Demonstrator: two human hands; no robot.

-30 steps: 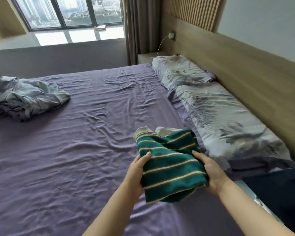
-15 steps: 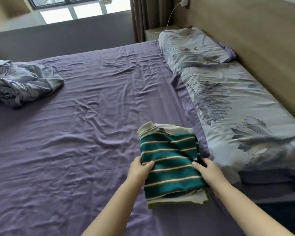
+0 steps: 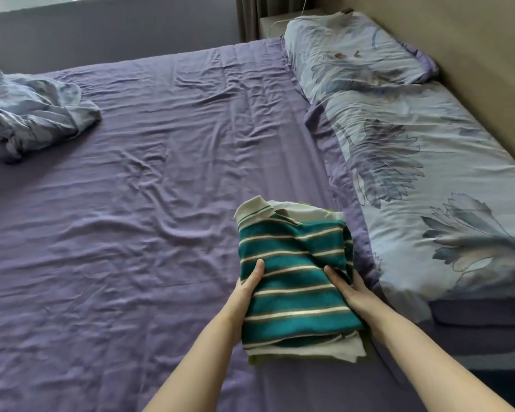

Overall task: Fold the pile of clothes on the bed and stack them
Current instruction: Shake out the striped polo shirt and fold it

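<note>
Crumpled blue patterned cloth (image 3: 30, 114), loose heap at the far left edge of the bed, well apart from everything else. Purple bedsheet (image 3: 137, 233), wrinkled, covering the mattress across the middle. Left hand (image 3: 246, 288), gripping the left edge of the folded shirt, thumb lying on top, the other fingers hidden beneath the fabric. Green striped shirt (image 3: 295, 275), folded, teal with cream stripes, cream collar at its far end; it lies on top of a white folded garment (image 3: 333, 349), whose edge shows along the near side, with a sliver of yellow-green cloth under that; the stack sits on the sheet just beside the pillows. No brand, label or writing can be read on any item. Right hand (image 3: 351, 288), holding the shirt's right edge, thumb on top, remaining fingers tucked down the side and out of sight. Two floral pillows (image 3: 428, 162), pale blue, lying end to end along the wooden headboard (image 3: 488, 60) at right. White cable (image 3: 283, 20), by the far pillow's corner.
</note>
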